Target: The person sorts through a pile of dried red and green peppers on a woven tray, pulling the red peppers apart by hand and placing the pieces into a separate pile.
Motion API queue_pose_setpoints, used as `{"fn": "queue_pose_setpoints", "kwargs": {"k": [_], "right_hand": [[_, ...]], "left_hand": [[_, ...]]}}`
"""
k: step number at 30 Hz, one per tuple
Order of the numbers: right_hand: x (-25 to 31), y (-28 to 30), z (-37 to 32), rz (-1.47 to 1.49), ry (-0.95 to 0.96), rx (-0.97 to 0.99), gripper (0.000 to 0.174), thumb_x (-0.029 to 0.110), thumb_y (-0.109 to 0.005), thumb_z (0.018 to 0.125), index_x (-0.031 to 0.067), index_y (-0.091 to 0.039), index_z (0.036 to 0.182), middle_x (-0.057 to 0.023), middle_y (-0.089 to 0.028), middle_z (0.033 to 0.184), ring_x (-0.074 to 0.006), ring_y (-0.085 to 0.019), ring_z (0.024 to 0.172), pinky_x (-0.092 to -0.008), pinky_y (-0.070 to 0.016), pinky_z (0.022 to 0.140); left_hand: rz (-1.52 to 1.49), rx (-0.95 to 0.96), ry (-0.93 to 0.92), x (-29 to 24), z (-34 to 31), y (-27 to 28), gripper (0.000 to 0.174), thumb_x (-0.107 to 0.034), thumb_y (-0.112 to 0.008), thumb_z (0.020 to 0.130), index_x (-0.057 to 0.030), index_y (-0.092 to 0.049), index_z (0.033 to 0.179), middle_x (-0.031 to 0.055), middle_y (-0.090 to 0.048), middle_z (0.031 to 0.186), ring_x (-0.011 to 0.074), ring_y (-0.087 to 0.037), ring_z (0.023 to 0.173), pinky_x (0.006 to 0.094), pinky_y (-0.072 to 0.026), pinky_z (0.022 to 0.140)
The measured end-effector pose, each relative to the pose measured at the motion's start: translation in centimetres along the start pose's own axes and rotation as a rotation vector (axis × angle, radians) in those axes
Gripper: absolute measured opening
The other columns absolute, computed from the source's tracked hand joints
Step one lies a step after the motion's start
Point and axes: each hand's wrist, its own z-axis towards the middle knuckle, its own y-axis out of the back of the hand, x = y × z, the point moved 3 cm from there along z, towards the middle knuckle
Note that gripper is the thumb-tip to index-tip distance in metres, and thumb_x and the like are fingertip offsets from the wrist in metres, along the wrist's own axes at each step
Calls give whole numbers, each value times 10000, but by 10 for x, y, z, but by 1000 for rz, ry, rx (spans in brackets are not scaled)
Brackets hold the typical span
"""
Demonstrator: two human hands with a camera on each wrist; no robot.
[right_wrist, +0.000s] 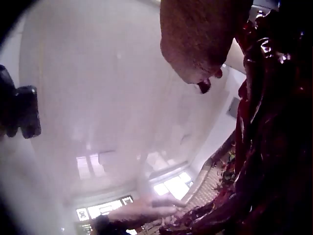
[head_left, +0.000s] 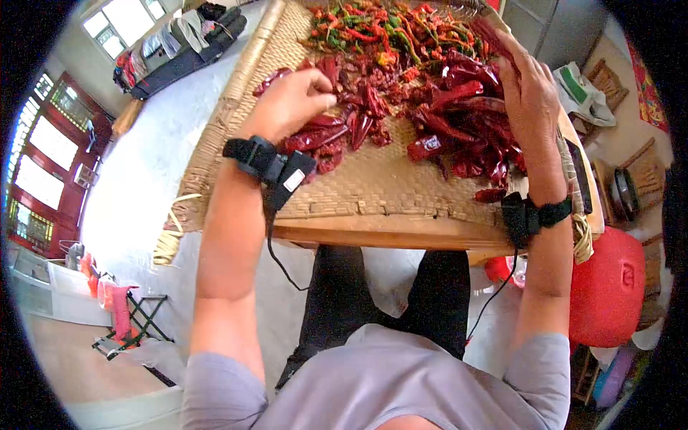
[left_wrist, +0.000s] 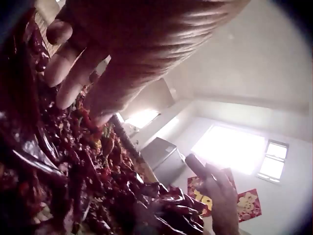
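Observation:
My left hand hovers over the left part of a pile of dried red chili peppers, its fingers loosely bent. In the left wrist view, bare fingertips show close above the peppers, with nothing between them. At the right side of the pile is my right hand; a long dark red chili pepper lies between its thumb and forefinger. The peppers are spread on a woven tray. Smaller red and green chilies cover its far part. The right wrist view shows only part of the right hand's fingers.
The tray rests on a wooden table in front of my legs. A red plastic stool stands at the right, near wooden chairs. At the lower left is a folding stool. Clothes lie on a dark couch at the back left.

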Motion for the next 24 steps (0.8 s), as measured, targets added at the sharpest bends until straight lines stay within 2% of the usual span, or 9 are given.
{"fn": "queue_pose_setpoints", "kwargs": {"k": [2,5,6,7,10,13,20,23,24], "right_hand": [[-17,-4,-2,-134,-94,12,331,316,-584,940,230,-616,1257,-82,-658,1180,-319,-587,1116,-449,-452,952],[-37,-11,-10,-244,-147,206,307,355,-594,928,215,-659,1192,-93,-648,1194,-327,-585,1119,-470,-432,969],[-38,-13,-10,-218,-252,269,300,390,-601,917,205,-690,1136,-97,-639,1208,-329,-567,1150,-473,-406,986],[-36,-12,-10,-240,-252,270,308,401,-602,914,206,-691,1135,-99,-637,1207,-326,-561,1160,-468,-402,991],[-29,-5,-8,-304,-245,229,313,412,-615,905,199,-699,1119,-87,-638,1196,-303,-537,1191,-462,-384,1010],[-25,-3,-4,-170,-93,-12,247,330,-646,897,163,-703,1070,-73,-651,1140,-298,-559,1135,-451,-395,998],[10,6,3,90,121,-85,110,162,-675,864,90,-692,946,-66,-662,1004,-288,-597,990,-402,-472,905],[23,4,2,154,212,-42,102,154,-679,861,81,-688,931,-67,-659,998,-278,-599,975,-387,-483,886],[29,6,2,180,242,-37,101,160,-681,863,76,-684,918,-69,-656,986,-268,-599,959,-373,-493,863]], "left_hand": [[100,44,22,-3,-6,1,372,-326,-708,838,-25,-659,1051,105,-670,814,200,-642,788,330,-504,753],[290,74,29,-5,-11,2,457,-398,-727,805,-54,-659,1098,161,-643,982,290,-637,946,376,-492,839],[294,100,45,-6,-13,2,489,-415,-731,794,-66,-654,1127,184,-598,1072,328,-599,1031,387,-468,900],[315,178,121,-12,-13,3,527,-431,-743,777,-78,-651,1156,185,-585,1083,338,-580,1054,395,-456,930],[413,199,-12,-10,-16,-2,574,-469,-778,730,-109,-667,1164,188,-584,1109,369,-521,1134,435,-431,987],[438,275,-39,-11,-17,-4,541,-367,-781,710,-87,-660,1157,179,-577,1136,369,-524,1117,432,-431,990],[327,237,-71,9,-12,-16,485,-227,-736,760,-31,-608,1185,179,-556,1058,342,-550,1049,394,-459,914],[333,147,-68,0,-13,-9,467,-219,-732,782,-23,-599,1185,174,-540,1020,341,-554,1031,397,-458,901],[331,59,-120,-8,-14,-5,409,-219,-714,814,-12,-594,1146,172,-554,1001,344,-567,1000,400,-457,882]]}}
